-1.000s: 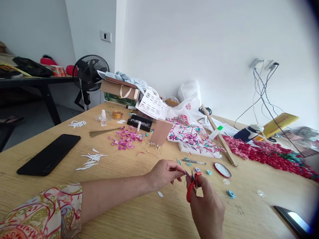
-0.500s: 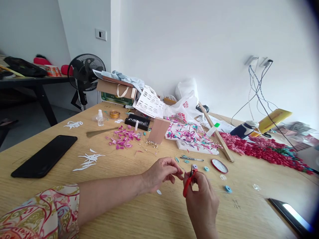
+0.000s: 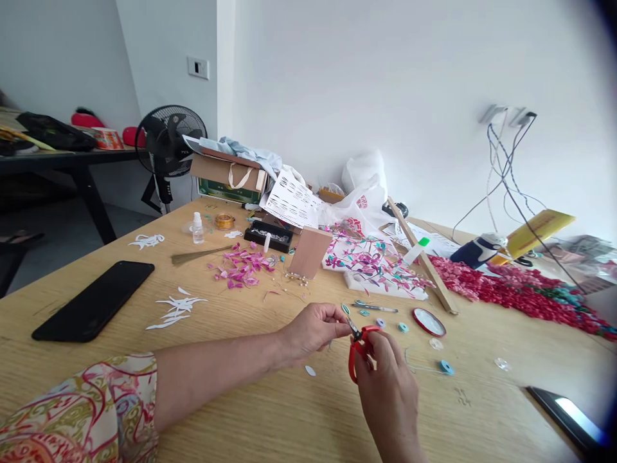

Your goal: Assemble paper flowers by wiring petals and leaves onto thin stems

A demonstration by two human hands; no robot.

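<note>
My right hand [image 3: 388, 386] grips small red-handled pliers [image 3: 358, 347] over the wooden table [image 3: 270, 418]. The plier jaws meet my left hand [image 3: 313, 331], whose fingertips pinch a tiny piece I cannot make out. A thin wire loop [image 3: 414, 363] lies just right of my right hand, ending at a blue spool [image 3: 446, 367]. Several small round blue and purple pieces [image 3: 402, 326] and a red-rimmed lid [image 3: 429, 321] lie just beyond the hands. A small white petal [image 3: 310, 370] rests under my left hand.
A black phone [image 3: 94, 299] lies at left, with white paper cut-outs [image 3: 176, 307] beside it. Pink petals [image 3: 241, 270], a brown card block [image 3: 308, 254], a flower-covered white board [image 3: 373, 267], a wooden stick [image 3: 423, 260] and red flower strands [image 3: 511, 292] lie farther back. A second phone [image 3: 569, 421] sits at lower right.
Both hands drifted slightly left and closer together. The pliers tilted, their jaws now pointing toward the left fingertips. The view shifted a little.
</note>
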